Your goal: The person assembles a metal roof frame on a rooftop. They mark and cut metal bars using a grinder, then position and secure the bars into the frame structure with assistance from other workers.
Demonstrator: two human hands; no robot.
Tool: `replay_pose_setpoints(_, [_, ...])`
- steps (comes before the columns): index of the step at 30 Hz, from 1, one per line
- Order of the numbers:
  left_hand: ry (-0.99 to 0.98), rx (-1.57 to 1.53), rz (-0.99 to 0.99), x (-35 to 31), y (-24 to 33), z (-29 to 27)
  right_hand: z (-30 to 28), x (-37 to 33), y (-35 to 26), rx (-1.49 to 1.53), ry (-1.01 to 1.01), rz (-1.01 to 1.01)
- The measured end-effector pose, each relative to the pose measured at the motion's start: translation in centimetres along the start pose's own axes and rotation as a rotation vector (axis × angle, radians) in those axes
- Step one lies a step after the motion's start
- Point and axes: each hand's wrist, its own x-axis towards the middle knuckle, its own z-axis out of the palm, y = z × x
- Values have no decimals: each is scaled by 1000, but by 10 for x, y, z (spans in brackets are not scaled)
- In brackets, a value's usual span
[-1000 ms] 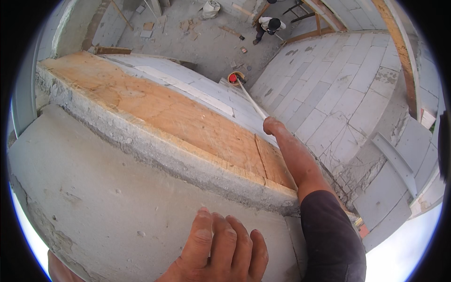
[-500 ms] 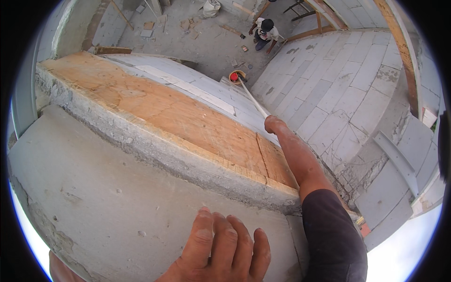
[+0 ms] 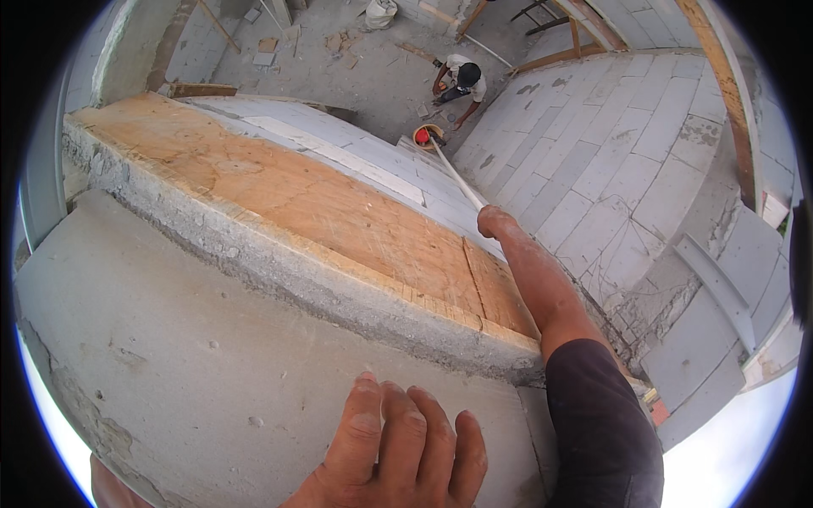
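My right hand [image 3: 495,223], at the end of an outstretched arm, is closed round a long white pole [image 3: 460,182]. The pole slants down beside the block wall toward a round yellowish bucket [image 3: 435,130] on the floor far below. Something red [image 3: 423,135] shows inside the bucket; whether the pole is fixed to it I cannot tell. My left hand [image 3: 398,440] lies on the grey block surface [image 3: 195,339] with its fingers spread and nothing in them. A co-worker [image 3: 464,83] crouches near the bucket, one arm reaching down to the floor.
A plywood board [image 3: 279,203] edged with rough concrete runs along the wall's far side. Past it are a drop, a block wall [image 3: 593,144] and loose wires. A wooden post [image 3: 728,102], a metal angle [image 3: 716,288], a white sack [image 3: 380,13] and floor debris also show.
The co-worker has bent lower and shifted left and nearer to the bucket, one arm now stretched to the floor. My hands and the pole have hardly moved.
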Motion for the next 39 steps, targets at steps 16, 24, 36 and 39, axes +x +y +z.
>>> replay_pose_setpoints(16, [21,118,283,8,-16,21,-5,-6,-4,-40,7,-43])
replay_pose_setpoints(24, [-54,-29,26,0,-3,-8,-1,7,1,-88,-23,-70])
replay_pose_setpoints(36, [-161,60,133,8,-11,-33,-23,-25,38,163,29,-84])
replay_pose_setpoints(39, [-44,-1,201,14,-20,-42,-13,-71,76,111,90,-58])
